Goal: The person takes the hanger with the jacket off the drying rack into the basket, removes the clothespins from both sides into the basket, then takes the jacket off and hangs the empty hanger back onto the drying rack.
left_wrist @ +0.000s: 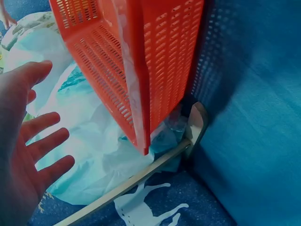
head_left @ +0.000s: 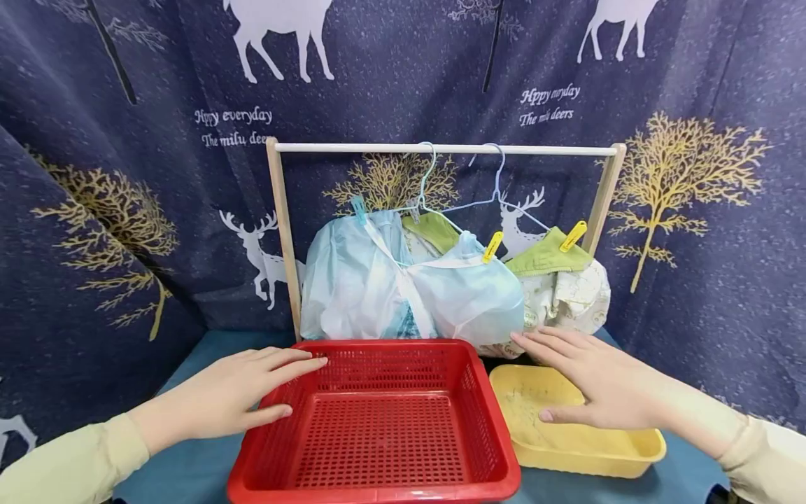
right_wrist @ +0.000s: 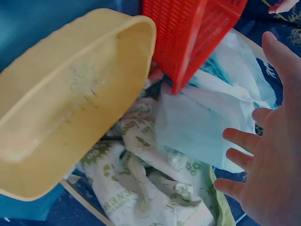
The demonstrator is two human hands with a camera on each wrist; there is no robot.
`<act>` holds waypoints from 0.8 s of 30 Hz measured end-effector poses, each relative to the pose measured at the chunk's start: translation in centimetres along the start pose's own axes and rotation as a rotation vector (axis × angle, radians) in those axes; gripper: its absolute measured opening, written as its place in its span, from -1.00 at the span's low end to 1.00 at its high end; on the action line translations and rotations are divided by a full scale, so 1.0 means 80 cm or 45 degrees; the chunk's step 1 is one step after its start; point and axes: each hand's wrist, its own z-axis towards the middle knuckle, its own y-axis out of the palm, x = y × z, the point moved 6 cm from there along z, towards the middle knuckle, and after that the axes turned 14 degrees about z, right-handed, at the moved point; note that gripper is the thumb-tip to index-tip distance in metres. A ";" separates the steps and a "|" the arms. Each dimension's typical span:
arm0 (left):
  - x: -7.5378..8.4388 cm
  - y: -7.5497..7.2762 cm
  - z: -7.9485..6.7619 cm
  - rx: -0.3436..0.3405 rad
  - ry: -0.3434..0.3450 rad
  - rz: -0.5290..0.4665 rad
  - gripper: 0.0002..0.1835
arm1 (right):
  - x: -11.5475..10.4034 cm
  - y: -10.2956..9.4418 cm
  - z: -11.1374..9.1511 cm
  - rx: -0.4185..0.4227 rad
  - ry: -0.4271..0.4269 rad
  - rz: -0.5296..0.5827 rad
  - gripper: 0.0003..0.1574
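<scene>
My left hand (head_left: 242, 392) hovers over the left rim of a red plastic basket (head_left: 378, 483), fingers spread and holding nothing. Over the yellow basin (head_left: 630, 448), my right hand (head_left: 604, 381) hangs with its fingers extended, also without anything in it. Behind the basket a light blue sheer garment (head_left: 359, 280) with white ribbon hangs on a light hanger (head_left: 428, 182). To its right, a white printed garment with a green collar (head_left: 548, 255) hangs from a second, bluish hanger (head_left: 497, 185). Yellow clothespins (head_left: 493, 247) and a blue clothespin (head_left: 359, 208) grip the garments.
A small rack with a white rod (head_left: 378, 148) and wooden posts (head_left: 285, 238) stands at the back of the blue-covered table (head_left: 182, 462). A dark blue curtain (head_left: 409, 84) with deer and trees hangs behind it. The basket and basin stand side by side in front.
</scene>
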 end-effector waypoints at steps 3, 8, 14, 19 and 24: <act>-0.005 -0.002 0.003 0.010 -0.035 0.006 -0.33 | 0.001 -0.008 0.006 0.017 0.042 0.014 0.12; -0.009 -0.011 0.008 0.104 -0.060 0.058 -0.31 | 0.004 -0.018 0.015 0.064 0.067 0.016 0.20; -0.020 -0.020 0.013 0.212 -0.101 0.089 -0.34 | 0.013 -0.025 0.026 0.106 0.050 0.016 0.22; -0.035 -0.028 0.020 0.254 -0.119 0.096 -0.39 | 0.020 -0.029 0.035 0.119 0.060 0.050 0.19; -0.054 -0.030 0.022 0.251 -0.181 0.068 -0.41 | 0.023 -0.035 0.043 0.160 0.052 0.078 0.18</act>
